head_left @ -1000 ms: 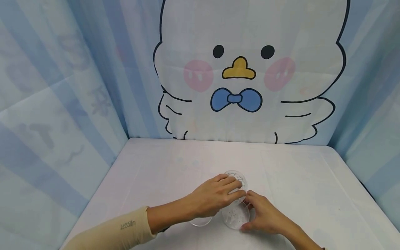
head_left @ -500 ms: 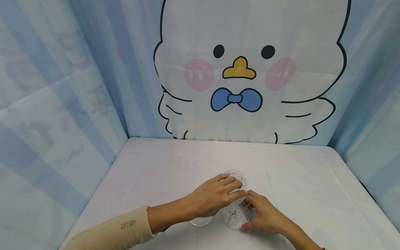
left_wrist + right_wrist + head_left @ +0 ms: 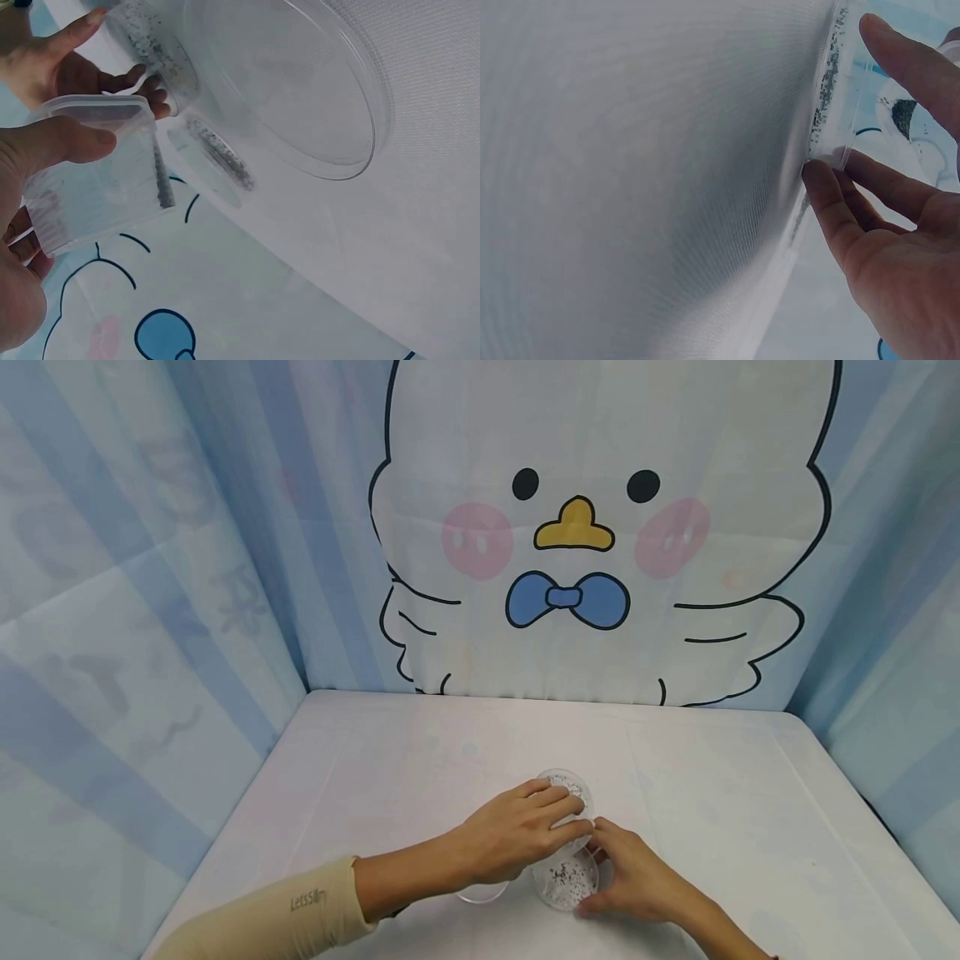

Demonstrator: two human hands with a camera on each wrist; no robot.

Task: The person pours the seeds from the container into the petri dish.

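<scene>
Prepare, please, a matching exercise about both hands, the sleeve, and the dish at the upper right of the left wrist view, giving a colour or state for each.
Column one
1. Left hand
2. Right hand
3. Sleeve
4. Upper-right dish in the left wrist view

Column two
A. Beige
B. Holds a speckled dish
C. Clear, with no dark specks visible inside
D. Grips a clear container

Right pairs: 1-D, 2-B, 3-A, 4-C
</scene>
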